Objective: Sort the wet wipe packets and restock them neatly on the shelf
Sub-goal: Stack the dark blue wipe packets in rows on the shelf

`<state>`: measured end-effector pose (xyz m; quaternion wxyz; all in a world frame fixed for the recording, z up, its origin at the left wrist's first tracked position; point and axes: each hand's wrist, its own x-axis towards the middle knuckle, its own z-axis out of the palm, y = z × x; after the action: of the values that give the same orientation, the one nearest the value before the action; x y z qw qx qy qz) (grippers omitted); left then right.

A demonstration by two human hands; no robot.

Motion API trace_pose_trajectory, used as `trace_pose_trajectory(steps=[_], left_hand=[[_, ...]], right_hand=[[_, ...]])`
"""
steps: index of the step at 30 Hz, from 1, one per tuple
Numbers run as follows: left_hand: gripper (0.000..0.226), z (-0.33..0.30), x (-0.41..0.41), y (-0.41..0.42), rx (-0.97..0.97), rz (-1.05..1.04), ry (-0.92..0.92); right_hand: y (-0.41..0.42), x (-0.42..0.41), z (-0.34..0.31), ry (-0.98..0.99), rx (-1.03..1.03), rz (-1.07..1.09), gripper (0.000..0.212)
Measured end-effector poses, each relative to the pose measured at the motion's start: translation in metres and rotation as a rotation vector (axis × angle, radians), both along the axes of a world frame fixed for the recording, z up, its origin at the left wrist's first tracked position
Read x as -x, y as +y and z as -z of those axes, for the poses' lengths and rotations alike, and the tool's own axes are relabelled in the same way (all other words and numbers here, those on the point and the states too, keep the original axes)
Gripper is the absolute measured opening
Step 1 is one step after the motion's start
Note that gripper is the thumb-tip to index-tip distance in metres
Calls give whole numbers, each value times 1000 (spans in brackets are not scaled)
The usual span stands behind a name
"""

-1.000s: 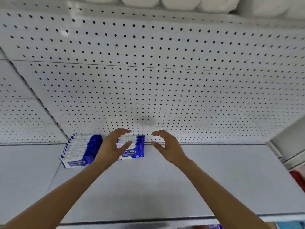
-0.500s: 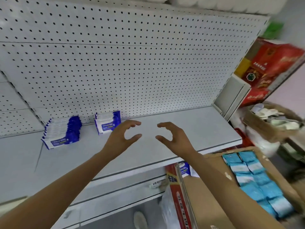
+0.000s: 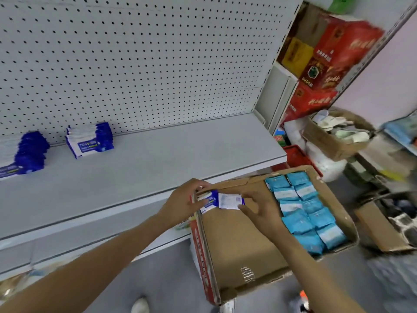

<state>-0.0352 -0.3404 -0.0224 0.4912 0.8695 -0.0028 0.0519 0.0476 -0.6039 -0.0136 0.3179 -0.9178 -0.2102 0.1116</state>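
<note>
Both hands meet at the near-left corner of the open cardboard box (image 3: 239, 251), which stands on the floor just below the front edge of the grey shelf (image 3: 144, 168). The left hand (image 3: 184, 203) curls its fingers round the left end of a small bundle of dark blue and white wet wipe packets (image 3: 222, 200), while the right hand (image 3: 259, 210) closes on the right end, thumb and fingertips pinching the lower edge; how many packets the bundle holds cannot be told through the blur. On the shelf, against the pegboard back panel (image 3: 135, 64), two stacks of the same blue packets stand side by side: one (image 3: 91, 141) toward the middle-left, the other (image 3: 22, 154) at the far left edge of the view. Along the right side of the box lie rows of light blue wipe packets (image 3: 304, 211), a different kind. These packets look light, soft and squashy, with a smooth film wrap that would likely slide, one against the next. A bundle probably holds best when squeezed evenly from both ends, as here, with the flat faces kept together so that none slips out of the middle. Loose pressure risks the stack fanning apart on the way up to the shelf.
</note>
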Motion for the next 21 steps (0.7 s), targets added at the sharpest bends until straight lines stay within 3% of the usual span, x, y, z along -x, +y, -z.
trace_pose_trajectory(steps=[5,8,11,16,21], left_hand=[[47,77,-58,-76,-26,-62,236],[52,125,-100,-104,-137,-156,482],[54,184,-140,-110,-266,-220,608],[79,267,-172,-104,-610,-291,784],[85,297,-172,-107,-914,-320,748]], right_hand=[[-56,-66,75,133,98,-22,40],[-66,-109,132,235,153,-60,43],[-60,-152,193,271,208,-125,44],[-31,-197,281,215,251,-215,56],[-15,-201,322,-6,326,-315,68]])
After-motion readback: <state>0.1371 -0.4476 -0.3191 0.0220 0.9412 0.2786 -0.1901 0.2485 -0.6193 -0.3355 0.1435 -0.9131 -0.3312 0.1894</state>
